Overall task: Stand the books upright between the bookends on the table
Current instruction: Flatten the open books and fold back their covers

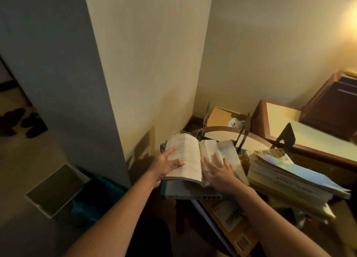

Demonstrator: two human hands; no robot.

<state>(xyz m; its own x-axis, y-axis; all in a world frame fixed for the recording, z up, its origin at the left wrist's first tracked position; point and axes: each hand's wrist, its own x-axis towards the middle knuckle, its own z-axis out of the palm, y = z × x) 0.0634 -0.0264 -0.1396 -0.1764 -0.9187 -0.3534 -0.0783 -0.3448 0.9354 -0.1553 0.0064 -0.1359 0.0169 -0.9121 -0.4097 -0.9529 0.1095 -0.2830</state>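
An open book (190, 156) lies face up on top of a grey flat book (185, 191) at the table's left end. My left hand (166, 165) rests flat on its left page, fingers straight. My right hand (218, 171) lies flat on the right page near the spine. To the right, a tilted stack of books (289, 181) lies on its side. A dark metal bookend (286, 137) stands behind that stack. Two thinner dark bookends (244, 131) rise behind the open book.
The wooden table (318, 156) runs to the right against the wall. A cardboard box (220, 116) and a white bag (236, 122) sit in the corner. Papers (229, 216) hang below the books. A bin (56, 191) and a teal-lined bin (96, 197) stand at lower left.
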